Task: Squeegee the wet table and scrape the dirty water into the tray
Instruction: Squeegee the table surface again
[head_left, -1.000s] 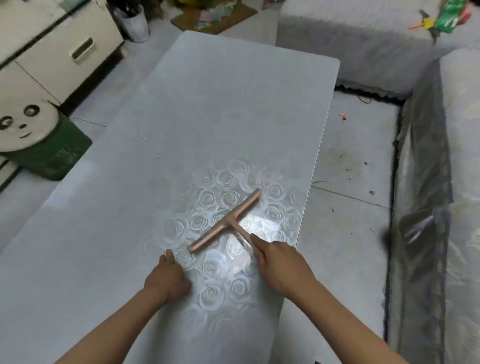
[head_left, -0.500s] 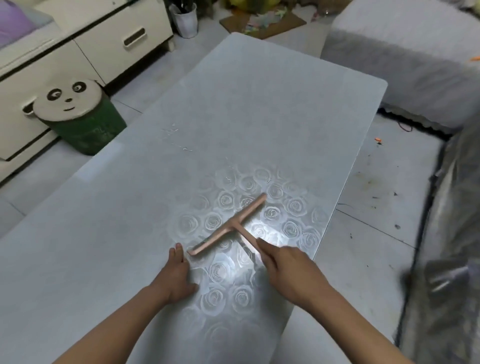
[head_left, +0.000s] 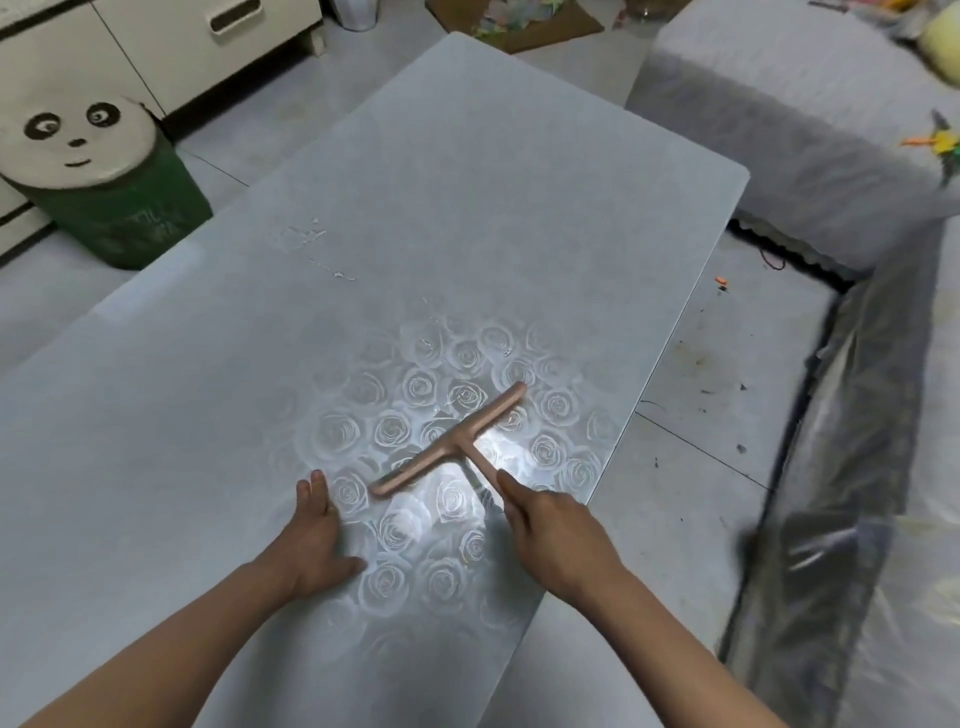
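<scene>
The right hand (head_left: 556, 525) gripped the handle of the pink T-shaped squeegee (head_left: 451, 442), fingers curled round the handle's near end with the index finger lying along it. The squeegee's crossbar lay slantwise on the table (head_left: 467, 182), its far end towards the table's right edge and its near end just beside the left hand (head_left: 318, 535). That hand rested flat on the tabletop with straight fingers, holding nothing. Around both hands a bright glare brought out the rose pattern in the surface. Farther up the table, left of centre, sat a small patch of water (head_left: 305, 236) with a thin streak below it. A panda-faced stool (head_left: 78, 135) with a green base stood on the floor beyond the table's left edge, and a grey covered sofa (head_left: 779, 114) stood past the far right corner.
</scene>
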